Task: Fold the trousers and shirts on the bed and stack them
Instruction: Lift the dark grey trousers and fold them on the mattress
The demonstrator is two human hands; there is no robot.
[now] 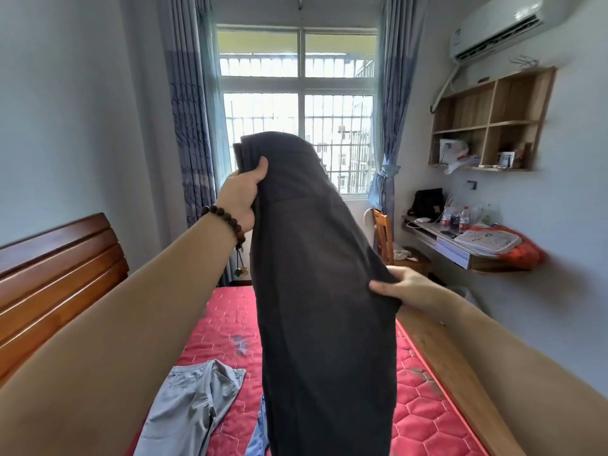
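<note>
Dark grey trousers (pixel 322 274) hang in the air above the bed, waistband up, legs dropping out of the bottom of the view. My left hand (pixel 241 195) grips the waistband at its left corner, raised high. Lower down, my right hand (pixel 399 286) pinches the trousers' right edge at about seat height. Light grey trousers (pixel 194 403) lie spread on the red quilted mattress (pixel 427 419) at the lower left. A bit of blue cloth (pixel 260 432) shows beside the hanging trousers; what garment it is I cannot tell.
A wooden headboard (pixel 56 274) stands on the left. The bed's wooden side rail (pixel 450 373) runs along the right. Beyond it are a wooden chair (pixel 385 235), a cluttered wall desk (pixel 460 241) and a wall shelf (pixel 490 123). A window with curtains fills the far wall.
</note>
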